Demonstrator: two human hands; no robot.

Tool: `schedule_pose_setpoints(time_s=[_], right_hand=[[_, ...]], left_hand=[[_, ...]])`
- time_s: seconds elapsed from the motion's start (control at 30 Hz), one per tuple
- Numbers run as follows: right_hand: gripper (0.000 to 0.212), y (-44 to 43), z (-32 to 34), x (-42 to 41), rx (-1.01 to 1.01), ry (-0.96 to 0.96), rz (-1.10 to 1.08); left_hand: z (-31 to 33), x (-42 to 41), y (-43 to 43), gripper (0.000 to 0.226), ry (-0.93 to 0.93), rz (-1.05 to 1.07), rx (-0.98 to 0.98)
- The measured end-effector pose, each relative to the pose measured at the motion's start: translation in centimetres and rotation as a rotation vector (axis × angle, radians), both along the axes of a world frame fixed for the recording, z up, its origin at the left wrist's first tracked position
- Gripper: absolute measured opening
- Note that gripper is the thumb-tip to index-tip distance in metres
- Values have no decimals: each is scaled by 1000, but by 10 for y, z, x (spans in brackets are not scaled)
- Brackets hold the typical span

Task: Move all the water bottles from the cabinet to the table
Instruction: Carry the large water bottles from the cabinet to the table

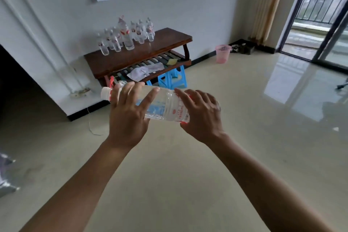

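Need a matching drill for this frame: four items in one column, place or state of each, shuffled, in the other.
1 large bottle
2 small bottles
3 blue stool
4 pink basket

A on the floor by the wall
B under the table
C sideways, gripped by left hand and right hand
D upright on top of the table

Pairs: 1-C, 2-D, 3-B, 4-A
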State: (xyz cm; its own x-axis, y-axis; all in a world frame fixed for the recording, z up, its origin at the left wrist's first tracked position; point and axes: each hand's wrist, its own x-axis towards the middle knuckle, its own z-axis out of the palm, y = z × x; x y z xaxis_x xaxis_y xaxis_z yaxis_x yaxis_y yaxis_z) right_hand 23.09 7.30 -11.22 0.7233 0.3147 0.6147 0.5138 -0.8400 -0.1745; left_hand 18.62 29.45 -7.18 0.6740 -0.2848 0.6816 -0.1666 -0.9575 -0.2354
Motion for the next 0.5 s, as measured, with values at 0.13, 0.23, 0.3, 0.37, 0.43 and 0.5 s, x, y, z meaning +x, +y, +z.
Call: schedule_pose_setpoints(time_s=[0.13, 0.23, 0.3, 0.37, 0.43, 0.5], right_hand=[[96, 49, 3, 80, -20, -8, 99], [95, 89, -5, 137, -35, -15, 158], [93, 118, -12, 175, -53, -9, 177], [94, 142, -15, 211, -76, 18, 196], [96, 172, -14, 265, -114, 33, 211], [98, 196, -8, 315, -148, 58, 208]], left_hand=[[-1, 60, 45, 79, -7, 75, -36], [-12, 104, 84, 80, -16, 113, -46], [-21, 138, 110, 79, -29, 133, -54], [-30, 173, 136, 79, -26, 141, -58], [-35, 226, 169, 79, -1, 143, -66], [-35, 278, 195, 82, 41, 136, -92]])
